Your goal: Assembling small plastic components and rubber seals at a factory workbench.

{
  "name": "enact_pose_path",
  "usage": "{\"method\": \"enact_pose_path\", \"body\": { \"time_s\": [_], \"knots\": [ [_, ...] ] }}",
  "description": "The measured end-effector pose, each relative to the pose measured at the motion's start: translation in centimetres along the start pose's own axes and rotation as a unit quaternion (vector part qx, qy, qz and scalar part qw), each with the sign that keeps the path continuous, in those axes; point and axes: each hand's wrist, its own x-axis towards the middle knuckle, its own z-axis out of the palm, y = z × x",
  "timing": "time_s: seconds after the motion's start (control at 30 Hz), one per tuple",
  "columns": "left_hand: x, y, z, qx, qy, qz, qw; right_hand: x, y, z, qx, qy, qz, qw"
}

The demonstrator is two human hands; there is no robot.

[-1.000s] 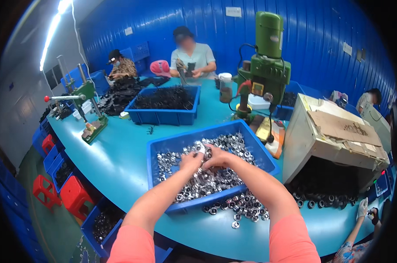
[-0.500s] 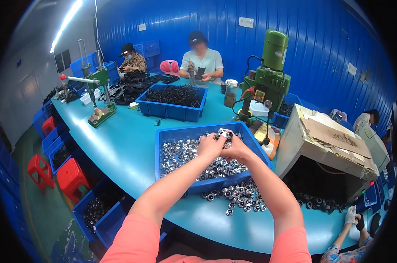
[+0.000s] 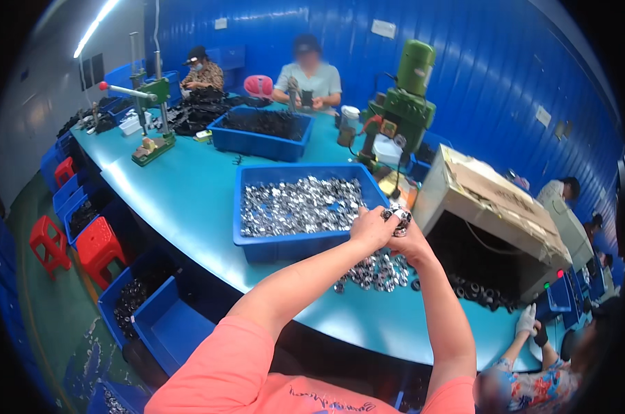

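Note:
My left hand (image 3: 371, 229) and my right hand (image 3: 411, 243) are closed together around a cluster of small round black-and-silver metal parts (image 3: 398, 217). Both are at the right front corner of a blue plastic tub (image 3: 285, 247). Inside the tub lies a broad layer of shiny silver and black parts (image 3: 298, 203) of the same look. Below my hands, a loose pile of such parts (image 3: 378, 273) is spread on the teal table (image 3: 188, 207), in front of the tub. Some of my fingers are hidden behind the held parts.
A wooden box (image 3: 502, 207) stands open-fronted at right, with dark rings (image 3: 485, 290) before it. Behind the tub are a green drill press (image 3: 409, 96) and another blue tub (image 3: 260, 146) of black parts. A hand press (image 3: 154, 124) is at left. Co-workers sit around; a gloved hand (image 3: 526, 321) is at lower right.
My hands have moved right and toward me, from above the tub's contents to its right front corner, still holding parts. The whole view has shifted slightly.

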Motion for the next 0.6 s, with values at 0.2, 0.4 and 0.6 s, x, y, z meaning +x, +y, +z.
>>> {"method": "enact_pose_path", "body": {
  "time_s": [0.2, 0.4, 0.6],
  "knots": [
    [-3.3, -2.5, 7.5, 0.023, -0.044, 0.0, 0.999, -3.1, 8.9, -1.8, 0.031, 0.048, 0.044, 0.997],
    [-3.4, -4.7, 10.0, 0.086, -0.033, 0.023, 0.995, -2.0, 14.6, -1.1, -0.034, 0.097, 0.058, 0.993],
    [-3.8, -5.6, 10.0, 0.165, -0.004, 0.087, 0.982, -1.7, 16.6, -0.3, -0.294, 0.153, 0.049, 0.942]
  ]
}}
